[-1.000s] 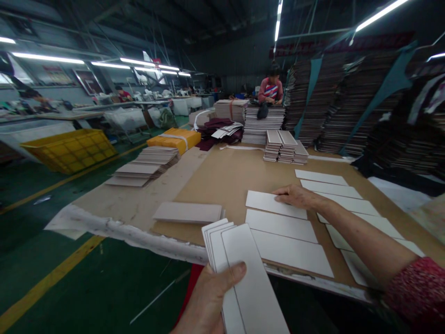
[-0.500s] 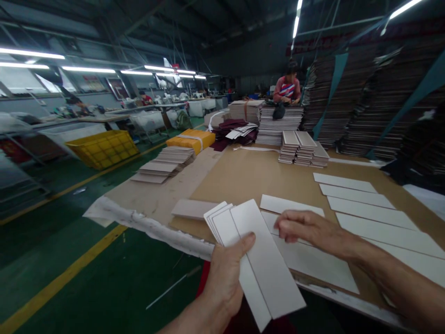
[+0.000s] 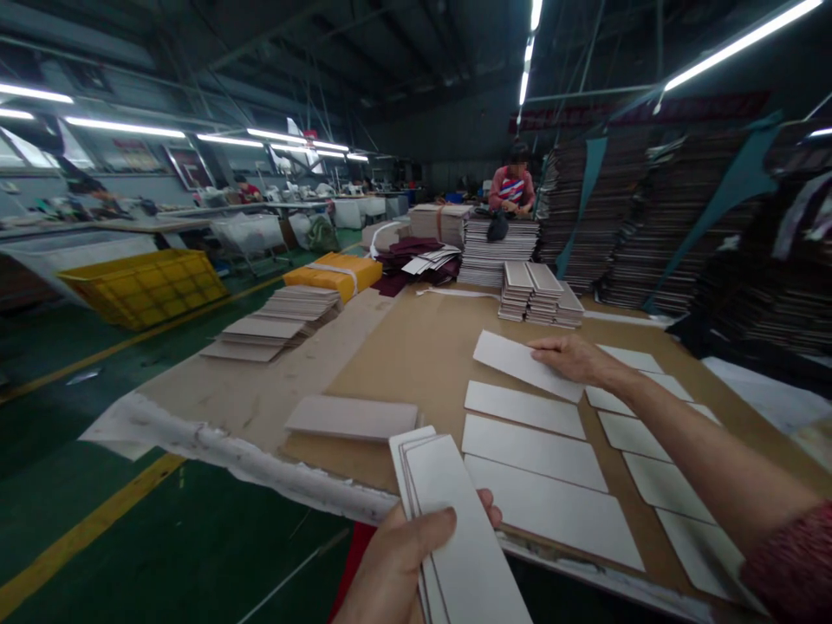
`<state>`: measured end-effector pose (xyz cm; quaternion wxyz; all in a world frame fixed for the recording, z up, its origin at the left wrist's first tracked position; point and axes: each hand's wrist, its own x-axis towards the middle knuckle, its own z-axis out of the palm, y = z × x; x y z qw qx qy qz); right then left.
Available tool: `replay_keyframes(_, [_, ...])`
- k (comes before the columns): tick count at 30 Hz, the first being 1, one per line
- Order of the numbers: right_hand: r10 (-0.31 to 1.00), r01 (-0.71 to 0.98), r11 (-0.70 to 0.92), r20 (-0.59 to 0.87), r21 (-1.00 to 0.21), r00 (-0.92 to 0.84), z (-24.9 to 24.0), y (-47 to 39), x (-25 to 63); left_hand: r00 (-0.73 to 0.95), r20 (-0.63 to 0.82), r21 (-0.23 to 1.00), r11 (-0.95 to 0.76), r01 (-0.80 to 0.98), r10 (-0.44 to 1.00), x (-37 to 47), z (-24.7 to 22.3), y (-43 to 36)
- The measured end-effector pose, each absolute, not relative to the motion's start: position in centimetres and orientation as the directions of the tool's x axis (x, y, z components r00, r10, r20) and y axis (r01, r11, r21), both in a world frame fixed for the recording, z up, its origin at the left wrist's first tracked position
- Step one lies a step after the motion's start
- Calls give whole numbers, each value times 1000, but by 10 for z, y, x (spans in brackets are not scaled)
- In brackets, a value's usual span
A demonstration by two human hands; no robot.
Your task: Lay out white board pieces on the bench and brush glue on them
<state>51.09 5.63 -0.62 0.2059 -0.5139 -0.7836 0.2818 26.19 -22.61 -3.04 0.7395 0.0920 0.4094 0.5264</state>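
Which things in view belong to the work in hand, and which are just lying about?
Seemingly in use:
fanned white cards in the left hand
single white card in the right hand
laid-out cards on the brown tabletop

Apparently just lying about:
yellow crate
orange bundle with a white strap
maroon pieces

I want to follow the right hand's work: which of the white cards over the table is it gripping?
The farthest card in the column nearer the left hand; it alone has the right hand's fingers on it.
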Motion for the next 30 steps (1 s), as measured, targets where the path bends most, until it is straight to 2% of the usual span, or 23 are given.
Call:
replay_keyframes(6, [856,724,398,-57,-563,-514,-36,86,501,61,-491,637,405,-656,869,257,-46,-227])
replay_keyframes(11, [841,696,435,-19,-571,-541,-35,75,493,-46,-496,637,328,-697,867,265,-35,-225])
replay_keyframes(14, [832,646,432,1,-630,-555,-24,41,481,-107,-451,651,245,-718,886,269,-22,-217])
replay_keyframes(16, [794,588,414,-40,-695,-606,-16,3,471,-177,-412,672,167,-721,894,271,-16,-208])
replay_keyframes(18, [697,504,387,-112,-772,-708,-11,-42,461,-228,-383,694,116,-710,895,275,-13,-197])
replay_keyframes(20, [605,425,283,-184,-860,-775,-11,-82,452,-237,-368,704,103,-703,899,280,-13,-188])
replay_keyframes(25, [750,369,111,-167,-923,-641,-18,-103,450,-155,-405,657,169,-735,901,290,-16,-180])
replay_keyframes(27, [831,420,149,-117,-895,-544,-14,-75,464,-146,-443,618,183,-764,884,288,-17,-181])
replay_keyframes(30, [931,547,249,41,-799,-363,0,-12,493,-125,-455,593,195,-782,882,281,-20,-186])
